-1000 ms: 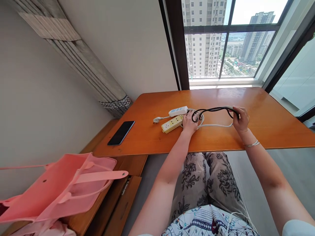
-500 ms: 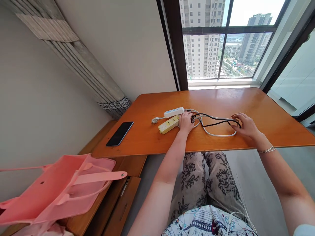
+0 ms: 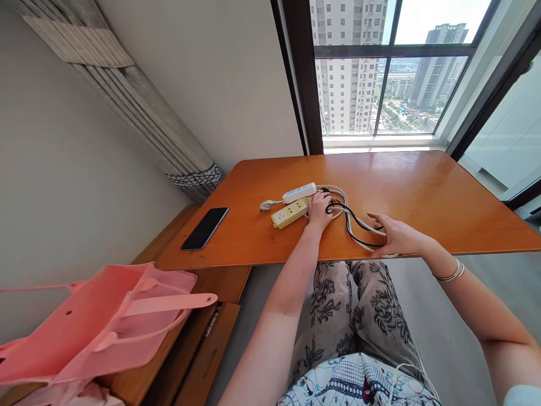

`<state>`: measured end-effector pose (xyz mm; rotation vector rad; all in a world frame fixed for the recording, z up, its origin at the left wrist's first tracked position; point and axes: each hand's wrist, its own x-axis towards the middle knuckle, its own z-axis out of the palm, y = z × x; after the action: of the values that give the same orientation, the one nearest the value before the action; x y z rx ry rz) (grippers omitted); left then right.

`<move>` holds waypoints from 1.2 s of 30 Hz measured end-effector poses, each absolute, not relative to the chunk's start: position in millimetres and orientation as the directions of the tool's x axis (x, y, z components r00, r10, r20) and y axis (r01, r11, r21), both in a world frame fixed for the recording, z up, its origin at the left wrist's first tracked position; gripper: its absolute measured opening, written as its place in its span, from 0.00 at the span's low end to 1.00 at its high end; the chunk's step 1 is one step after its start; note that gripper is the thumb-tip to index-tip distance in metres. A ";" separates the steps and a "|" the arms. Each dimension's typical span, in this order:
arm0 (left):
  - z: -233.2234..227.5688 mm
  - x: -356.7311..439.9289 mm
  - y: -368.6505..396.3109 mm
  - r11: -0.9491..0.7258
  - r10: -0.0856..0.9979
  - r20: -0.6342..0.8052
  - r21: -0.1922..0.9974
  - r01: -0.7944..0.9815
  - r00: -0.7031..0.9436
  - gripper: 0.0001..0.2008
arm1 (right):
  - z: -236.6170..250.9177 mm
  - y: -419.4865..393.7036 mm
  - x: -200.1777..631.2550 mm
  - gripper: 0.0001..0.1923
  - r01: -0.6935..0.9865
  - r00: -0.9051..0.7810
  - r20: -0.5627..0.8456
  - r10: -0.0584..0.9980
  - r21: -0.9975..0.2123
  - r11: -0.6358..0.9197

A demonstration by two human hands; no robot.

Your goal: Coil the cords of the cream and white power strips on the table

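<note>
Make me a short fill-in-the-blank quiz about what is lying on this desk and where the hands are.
1. The left hand rests where the cords meet the ______ power strip.
2. The right hand lies on the looped black cord and white cord near the table's ______ edge.
3. The smartphone lies with its dark screen facing ______.
4. The tote bag beside the table is ______ in colour.

Missing words: yellow; front; up; pink

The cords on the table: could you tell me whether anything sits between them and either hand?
Nothing visible does. The left hand rests on the cords beside the yellow power strip; the right hand lies on their loop.
</note>
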<state>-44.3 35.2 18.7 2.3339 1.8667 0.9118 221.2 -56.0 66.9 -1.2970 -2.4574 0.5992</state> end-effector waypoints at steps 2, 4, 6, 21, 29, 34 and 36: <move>18.9 -44.5 35.5 -0.283 0.898 0.425 0.366 0.887 0.111 0.17 | 64.9 -57.2 215.2 0.51 0.741 -0.577 0.025 0.816 -0.404 0.536; 18.7 -44.6 35.8 -0.279 0.898 0.427 0.372 0.885 0.104 0.17 | 65.9 -56.5 211.5 0.39 0.769 -0.604 -0.040 0.796 -0.293 0.568; 18.2 -44.8 36.1 -0.278 0.898 0.429 0.377 0.884 0.099 0.18 | 68.4 -54.8 209.3 0.26 0.792 -0.605 -0.096 0.790 -0.167 0.587; 16.8 -45.7 41.3 -0.235 0.900 0.435 0.424 0.875 0.031 0.13 | 36.7 26.1 265.7 0.15 0.979 -0.190 0.452 0.872 0.016 0.205; 19.1 -45.0 37.6 -0.148 0.910 0.414 0.380 0.913 -0.025 0.10 | 55.6 13.8 266.4 0.39 0.921 -0.348 0.095 0.932 -0.150 0.359; 24.1 -44.7 34.0 -0.156 0.898 0.437 0.425 0.892 -0.051 0.08 | 72.6 -8.5 256.4 0.24 0.877 -0.377 0.140 0.915 -0.263 0.402; 26.6 -45.3 32.3 -0.150 0.879 0.469 0.454 0.878 -0.092 0.09 | 72.6 -14.5 251.3 0.21 0.878 -0.378 0.227 0.897 -0.219 0.425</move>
<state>-45.3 32.3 26.6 2.1160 2.0475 1.0936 251.3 -14.5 72.6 -1.5317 -2.3748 0.0884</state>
